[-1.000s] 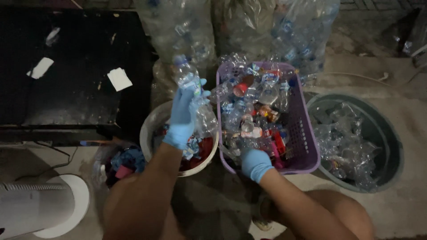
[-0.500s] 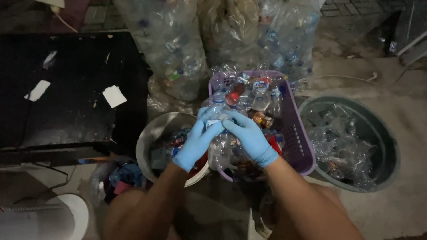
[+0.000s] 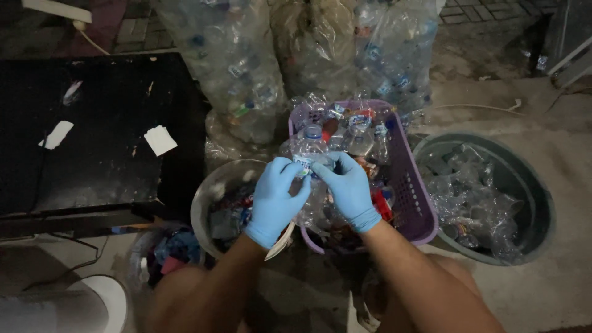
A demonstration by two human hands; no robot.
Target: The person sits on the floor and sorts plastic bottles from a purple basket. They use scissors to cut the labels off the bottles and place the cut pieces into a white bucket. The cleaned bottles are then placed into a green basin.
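Both gloved hands, left hand (image 3: 274,200) and right hand (image 3: 348,188), are clamped on a clear plastic bottle (image 3: 307,151) over the purple basket (image 3: 419,209), so I'd grip the body firmly and pinch the label edge.

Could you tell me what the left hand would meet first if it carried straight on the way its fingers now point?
The left hand points up and right, so it meets the clear plastic bottle that its fingertips already touch; the right hand grips it too. Beyond lies the purple basket, though depth is unclear.
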